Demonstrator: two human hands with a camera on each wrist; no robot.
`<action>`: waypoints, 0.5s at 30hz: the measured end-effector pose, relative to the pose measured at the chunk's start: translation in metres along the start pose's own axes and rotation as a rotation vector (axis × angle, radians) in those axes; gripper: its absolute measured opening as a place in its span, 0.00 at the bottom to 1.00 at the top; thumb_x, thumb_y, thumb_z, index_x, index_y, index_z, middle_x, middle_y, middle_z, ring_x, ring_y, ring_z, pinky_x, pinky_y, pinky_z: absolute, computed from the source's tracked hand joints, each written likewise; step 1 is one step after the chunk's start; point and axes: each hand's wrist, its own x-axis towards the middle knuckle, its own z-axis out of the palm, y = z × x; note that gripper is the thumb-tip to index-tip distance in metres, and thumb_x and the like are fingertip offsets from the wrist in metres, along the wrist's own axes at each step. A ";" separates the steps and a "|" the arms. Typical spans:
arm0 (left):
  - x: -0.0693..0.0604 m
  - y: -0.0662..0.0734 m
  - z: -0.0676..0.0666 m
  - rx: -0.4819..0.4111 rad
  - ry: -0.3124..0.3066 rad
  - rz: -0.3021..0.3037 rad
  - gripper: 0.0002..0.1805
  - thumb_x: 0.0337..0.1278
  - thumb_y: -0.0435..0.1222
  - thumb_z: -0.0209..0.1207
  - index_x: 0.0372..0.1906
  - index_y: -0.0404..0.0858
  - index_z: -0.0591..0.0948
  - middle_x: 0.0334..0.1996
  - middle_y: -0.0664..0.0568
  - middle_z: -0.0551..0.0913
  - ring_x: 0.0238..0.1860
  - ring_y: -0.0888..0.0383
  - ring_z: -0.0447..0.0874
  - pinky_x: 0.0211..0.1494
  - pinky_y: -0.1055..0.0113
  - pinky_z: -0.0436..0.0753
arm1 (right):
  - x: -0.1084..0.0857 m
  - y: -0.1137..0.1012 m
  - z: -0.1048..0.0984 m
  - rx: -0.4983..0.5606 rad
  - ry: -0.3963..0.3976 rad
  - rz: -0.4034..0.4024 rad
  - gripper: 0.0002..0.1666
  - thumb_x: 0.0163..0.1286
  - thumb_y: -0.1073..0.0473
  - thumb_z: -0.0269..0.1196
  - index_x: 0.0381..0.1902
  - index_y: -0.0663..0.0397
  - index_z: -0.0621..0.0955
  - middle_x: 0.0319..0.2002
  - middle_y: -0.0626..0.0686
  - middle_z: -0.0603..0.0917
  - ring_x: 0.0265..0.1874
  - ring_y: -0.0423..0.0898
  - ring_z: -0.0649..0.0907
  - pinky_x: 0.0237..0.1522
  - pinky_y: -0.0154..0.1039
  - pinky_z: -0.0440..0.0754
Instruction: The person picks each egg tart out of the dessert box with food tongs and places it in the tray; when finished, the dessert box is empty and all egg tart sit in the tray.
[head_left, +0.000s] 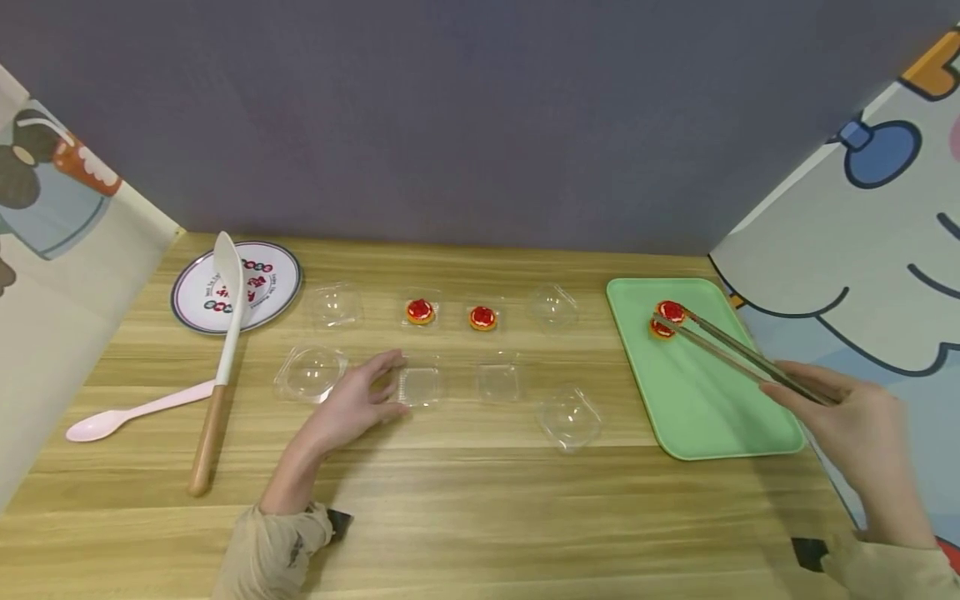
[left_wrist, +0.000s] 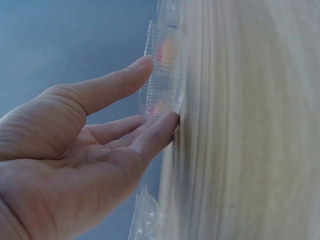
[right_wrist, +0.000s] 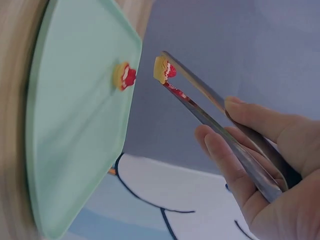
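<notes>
In my right hand [head_left: 862, 417] I grip metal tongs [head_left: 735, 354], their tips pinching a small toy tart [right_wrist: 160, 70] with a red and white top. It hangs above the light green tray [head_left: 720, 417], apart from a second tart [right_wrist: 125, 76] that sits on the tray. My left hand [head_left: 356, 400] holds a clear plastic box [head_left: 418, 385] on the table between thumb and fingers. Behind that box, two more clear boxes each hold a tart, one tart [head_left: 420, 312] to the left and another tart [head_left: 482, 317] to the right.
Another clear box [head_left: 497, 379] stands right of the held one. Domed clear plastic pieces [head_left: 570, 417] lie on both sides of the boxes. At the left are a patterned plate [head_left: 191, 292], a long wooden-handled spoon [head_left: 225, 367] lying across it, and a pink spoon [head_left: 101, 425].
</notes>
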 end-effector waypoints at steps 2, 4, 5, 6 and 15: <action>0.000 0.000 0.000 0.002 -0.001 0.000 0.46 0.62 0.21 0.69 0.78 0.17 0.57 0.77 0.24 0.62 0.72 0.28 0.70 0.71 0.56 0.76 | 0.000 0.005 0.000 -0.012 0.023 -0.016 0.25 0.66 0.58 0.79 0.55 0.70 0.88 0.48 0.60 0.89 0.34 0.05 0.67 0.30 0.09 0.68; 0.000 0.000 0.000 0.002 -0.001 0.000 0.46 0.62 0.21 0.69 0.79 0.17 0.57 0.77 0.24 0.62 0.72 0.28 0.70 0.71 0.56 0.76 | 0.001 0.009 0.000 -0.024 0.040 -0.022 0.24 0.66 0.59 0.79 0.53 0.71 0.88 0.47 0.61 0.89 0.34 0.05 0.66 0.30 0.09 0.67; 0.000 0.000 0.000 0.002 -0.001 0.000 0.46 0.62 0.21 0.69 0.79 0.17 0.57 0.77 0.24 0.62 0.72 0.28 0.70 0.71 0.55 0.77 | 0.001 0.012 0.000 -0.033 0.048 -0.023 0.23 0.66 0.59 0.79 0.53 0.71 0.88 0.48 0.64 0.89 0.34 0.04 0.65 0.30 0.09 0.67; 0.000 0.000 0.000 0.004 -0.001 0.000 0.46 0.61 0.21 0.69 0.79 0.17 0.57 0.77 0.24 0.62 0.71 0.28 0.70 0.71 0.55 0.77 | 0.002 0.014 0.000 -0.043 0.051 -0.021 0.23 0.65 0.60 0.79 0.52 0.72 0.88 0.49 0.70 0.87 0.35 0.04 0.64 0.30 0.09 0.66; 0.000 0.001 0.000 0.003 -0.007 -0.002 0.45 0.62 0.21 0.68 0.79 0.18 0.56 0.77 0.24 0.63 0.71 0.27 0.70 0.71 0.54 0.77 | 0.007 0.035 -0.002 -0.124 0.001 0.060 0.27 0.70 0.55 0.75 0.55 0.74 0.85 0.52 0.73 0.85 0.40 0.60 0.90 0.24 0.15 0.63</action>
